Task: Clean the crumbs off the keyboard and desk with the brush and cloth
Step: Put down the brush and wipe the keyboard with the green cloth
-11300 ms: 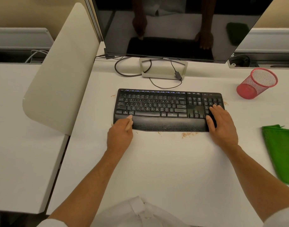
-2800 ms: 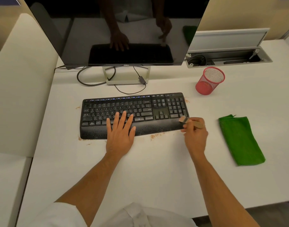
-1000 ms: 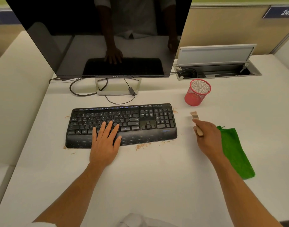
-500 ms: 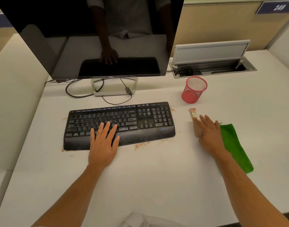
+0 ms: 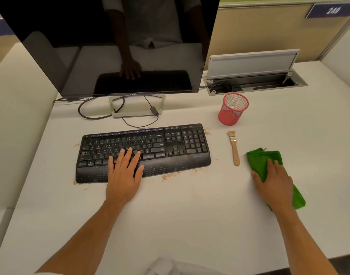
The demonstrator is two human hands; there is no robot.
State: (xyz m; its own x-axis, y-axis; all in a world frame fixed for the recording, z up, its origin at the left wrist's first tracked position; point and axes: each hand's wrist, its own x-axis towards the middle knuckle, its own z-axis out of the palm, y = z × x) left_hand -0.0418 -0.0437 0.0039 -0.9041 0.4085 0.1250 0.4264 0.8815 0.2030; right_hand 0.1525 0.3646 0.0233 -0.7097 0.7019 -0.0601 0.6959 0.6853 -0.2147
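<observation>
Your left hand (image 5: 124,175) lies flat, fingers spread, across the keyboard (image 5: 144,150) wrist rest and lower key rows; your right hand (image 5: 274,182) rests on the green cloth (image 5: 257,158) at the right of the desk (image 5: 190,215), thumb at its near edge, but whether that grip has closed on the fabric cannot be told. The brush (image 5: 234,147) lies free between keyboard and cloth, bristles pointing away from you. Crumbs (image 5: 168,176) sit on the desk along the keyboard's front edge, with smaller patches at its left and far right corners. Risks: a loosely bunched cloth is likely to scatter crumbs toward the desk edge or push them under the keyboard; wiping before the keyboard is lifted or shifted would leave the line beneath it; a wide sweep could knock the brush or the red mesh cup (image 5: 232,109). Legible markings: "DELL" on the monitor (image 5: 114,46) bezel; "249" on the blue plate (image 5: 332,10) on the partition. The keyboard logo is too small to read.
</observation>
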